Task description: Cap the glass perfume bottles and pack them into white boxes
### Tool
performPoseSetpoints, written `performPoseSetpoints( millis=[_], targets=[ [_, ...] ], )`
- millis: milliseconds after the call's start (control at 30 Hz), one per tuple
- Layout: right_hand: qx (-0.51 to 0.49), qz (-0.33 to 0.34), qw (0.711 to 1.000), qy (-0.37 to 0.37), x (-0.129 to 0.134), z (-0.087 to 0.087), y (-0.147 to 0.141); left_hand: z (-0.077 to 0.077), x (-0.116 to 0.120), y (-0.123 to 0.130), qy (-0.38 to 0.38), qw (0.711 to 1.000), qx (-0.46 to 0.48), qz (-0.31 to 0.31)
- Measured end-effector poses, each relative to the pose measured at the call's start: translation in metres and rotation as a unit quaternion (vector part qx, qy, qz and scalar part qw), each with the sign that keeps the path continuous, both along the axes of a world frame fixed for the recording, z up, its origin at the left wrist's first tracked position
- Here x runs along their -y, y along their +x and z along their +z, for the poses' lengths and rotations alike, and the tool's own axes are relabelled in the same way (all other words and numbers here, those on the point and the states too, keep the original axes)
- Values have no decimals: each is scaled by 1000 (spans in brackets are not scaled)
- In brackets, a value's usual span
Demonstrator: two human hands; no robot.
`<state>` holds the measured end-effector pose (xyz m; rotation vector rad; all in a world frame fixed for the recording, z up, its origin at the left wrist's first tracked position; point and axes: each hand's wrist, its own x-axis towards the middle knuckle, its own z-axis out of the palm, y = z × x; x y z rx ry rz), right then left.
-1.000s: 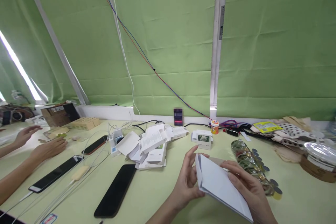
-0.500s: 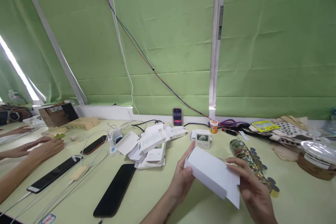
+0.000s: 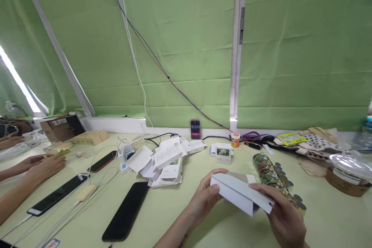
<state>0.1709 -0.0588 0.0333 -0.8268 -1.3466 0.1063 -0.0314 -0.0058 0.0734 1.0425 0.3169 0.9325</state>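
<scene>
Between my two hands is a white cardboard box [image 3: 235,195], tilted above the table, with flaps standing out at its right end. My left hand [image 3: 205,193] grips the left end, thumb on the near side and fingers behind. At the right end, my right hand [image 3: 280,207] pinches a flap, its thumb and part of its fingers hidden. Just beyond the box stands a small white carton with a flower picture [image 3: 223,153]. A row of small glass jars [image 3: 270,174] lies to the right, with several lids beside it.
Flattened white cartons [image 3: 167,161] lie heaped left of centre. A black phone [image 3: 126,211], another phone [image 3: 58,193] and white cables lie nearer left. Another person's hands [image 3: 48,168] work at far left. A clear-lidded tub [image 3: 350,172] stands right.
The box has turned in my hands, so its open side and far flaps now show. My right hand has shifted slightly along the flap at the right end.
</scene>
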Motion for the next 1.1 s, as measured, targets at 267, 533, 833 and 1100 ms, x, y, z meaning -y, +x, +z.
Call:
performPoseSetpoints(
  millis=[267,533,833,1100],
  targets=[
    [122,-18,982,140,-8,8,8,0,-1,1,-64,996,67,8],
    [273,-44,953,126,-18,47,4,7,-5,8,-46,997,68,7],
    [259,-19,963,-75,-41,94,18,-12,-29,-14,216,927,-166,258],
    [318,11,935,-155,-54,101,30,-51,-30,6,238,939,-169,184]
  ],
)
